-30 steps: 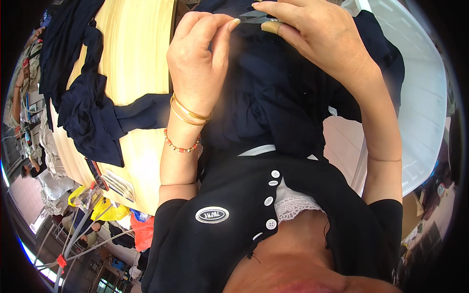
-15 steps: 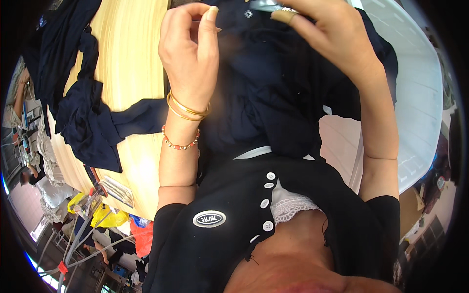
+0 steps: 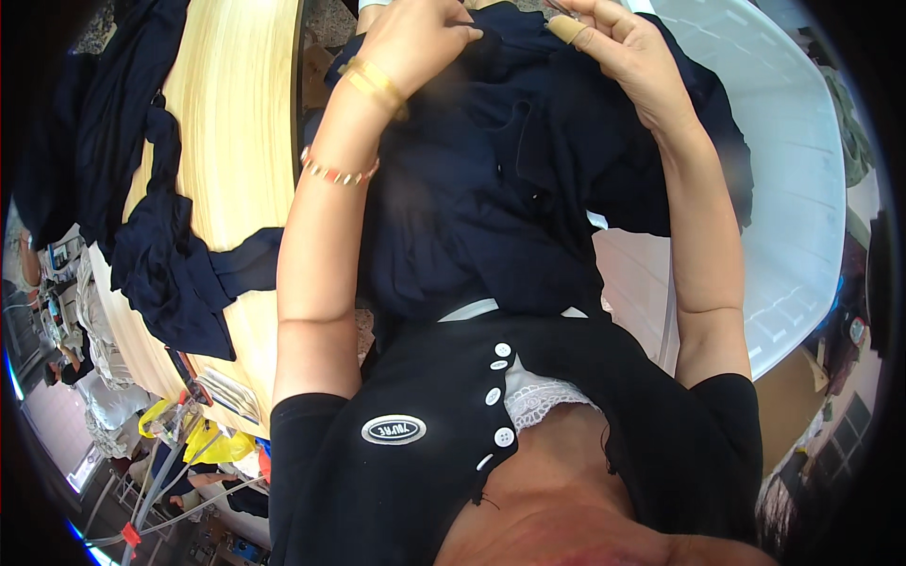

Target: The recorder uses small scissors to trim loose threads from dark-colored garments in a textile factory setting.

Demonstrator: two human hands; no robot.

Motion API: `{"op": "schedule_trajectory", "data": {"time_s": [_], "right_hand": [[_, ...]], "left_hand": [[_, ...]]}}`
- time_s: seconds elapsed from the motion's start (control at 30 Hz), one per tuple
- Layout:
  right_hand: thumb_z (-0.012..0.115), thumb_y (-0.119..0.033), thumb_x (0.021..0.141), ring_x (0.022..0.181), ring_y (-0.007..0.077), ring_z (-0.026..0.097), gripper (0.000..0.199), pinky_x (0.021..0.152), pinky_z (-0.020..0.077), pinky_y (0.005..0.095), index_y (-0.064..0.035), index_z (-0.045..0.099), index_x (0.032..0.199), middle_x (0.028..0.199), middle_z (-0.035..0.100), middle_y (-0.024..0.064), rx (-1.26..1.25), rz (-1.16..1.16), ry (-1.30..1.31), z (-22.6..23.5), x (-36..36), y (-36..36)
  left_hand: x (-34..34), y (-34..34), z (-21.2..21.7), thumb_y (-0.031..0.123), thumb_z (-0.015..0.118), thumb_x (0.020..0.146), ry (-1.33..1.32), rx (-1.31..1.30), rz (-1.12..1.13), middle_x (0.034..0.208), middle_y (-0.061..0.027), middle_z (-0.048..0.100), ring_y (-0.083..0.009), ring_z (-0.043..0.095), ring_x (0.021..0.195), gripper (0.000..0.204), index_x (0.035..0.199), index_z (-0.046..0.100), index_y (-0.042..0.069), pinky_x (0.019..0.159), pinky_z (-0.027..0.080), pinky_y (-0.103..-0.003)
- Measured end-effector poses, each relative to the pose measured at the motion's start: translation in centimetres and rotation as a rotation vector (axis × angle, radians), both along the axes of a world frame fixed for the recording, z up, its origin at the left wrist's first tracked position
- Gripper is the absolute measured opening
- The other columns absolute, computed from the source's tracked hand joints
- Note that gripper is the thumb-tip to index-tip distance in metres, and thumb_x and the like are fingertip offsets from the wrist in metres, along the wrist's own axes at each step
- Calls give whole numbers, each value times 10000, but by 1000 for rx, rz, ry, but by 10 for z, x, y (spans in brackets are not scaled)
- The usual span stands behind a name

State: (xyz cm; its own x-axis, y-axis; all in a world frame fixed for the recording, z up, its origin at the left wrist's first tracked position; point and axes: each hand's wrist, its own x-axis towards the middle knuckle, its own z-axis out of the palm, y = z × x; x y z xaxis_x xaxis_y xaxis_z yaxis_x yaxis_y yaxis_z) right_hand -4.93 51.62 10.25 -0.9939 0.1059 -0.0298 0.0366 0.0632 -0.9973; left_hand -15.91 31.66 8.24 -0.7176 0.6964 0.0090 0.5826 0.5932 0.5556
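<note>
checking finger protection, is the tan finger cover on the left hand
No, the tan finger cover is on the right hand.

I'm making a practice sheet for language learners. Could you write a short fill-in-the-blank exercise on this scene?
1. The left hand has gold bangles around its ____.
2. On the right hand, a tan covering sits on the ____.
3. The white tub shows to the ____ of the navy cloth.

Missing words: wrist; thumb; right.
</note>
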Motion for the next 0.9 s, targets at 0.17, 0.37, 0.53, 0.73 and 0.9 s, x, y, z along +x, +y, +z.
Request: {"op": "schedule_trajectory", "data": {"time_s": [0.17, 0.37, 0.53, 0.73, 0.9], "right_hand": [[667, -68, 886, 807, 67, 563, 342, 746, 455, 191, 51, 587, 1196, 952, 633, 18, 75, 81, -90, 21, 3, -10], [671, -82, 894, 708, 39, 478, 204, 632, 377, 173, 17, 644, 1070, 852, 587, -19, 338, 92, 285, 23, 16, -34], [690, -110, 865, 678, 57, 415, 360, 587, 319, 199, -98, 649, 1223, 774, 454, -26, 498, 146, 447, -3, 11, -27], [690, -103, 864, 658, 59, 407, 355, 565, 311, 208, -92, 656, 1217, 766, 474, -25, 542, 141, 545, -4, 10, -29], [692, -88, 851, 676, 86, 462, 356, 588, 359, 223, -85, 660, 1205, 768, 506, -1, 578, 144, 653, -8, 6, -29]], "left_hand": [[33, -28, 0, 81, 627, 900, -552, 805, 143, 829, -23, 641, -109, 604, 776, 90, 928, 649, -2, 713, 450, -223], [66, -58, 13, 90, 560, 936, -871, 1113, 291, 958, -35, 667, -84, 604, 880, 145, 1020, 631, -4, 817, 452, -207], [79, -54, 3, 87, 535, 941, -967, 1277, 394, 994, -44, 679, -104, 622, 929, 170, 1060, 625, 5, 859, 464, -228], [80, -51, -3, 94, 478, 952, -1066, 1403, 341, 1102, -71, 654, -155, 608, 1048, 243, 1151, 578, -5, 959, 446, -283], [79, -50, -4, 117, 432, 964, -1089, 1402, 310, 1154, -86, 636, -174, 585, 1114, 278, 1180, 551, -10, 1001, 424, -301]]}}
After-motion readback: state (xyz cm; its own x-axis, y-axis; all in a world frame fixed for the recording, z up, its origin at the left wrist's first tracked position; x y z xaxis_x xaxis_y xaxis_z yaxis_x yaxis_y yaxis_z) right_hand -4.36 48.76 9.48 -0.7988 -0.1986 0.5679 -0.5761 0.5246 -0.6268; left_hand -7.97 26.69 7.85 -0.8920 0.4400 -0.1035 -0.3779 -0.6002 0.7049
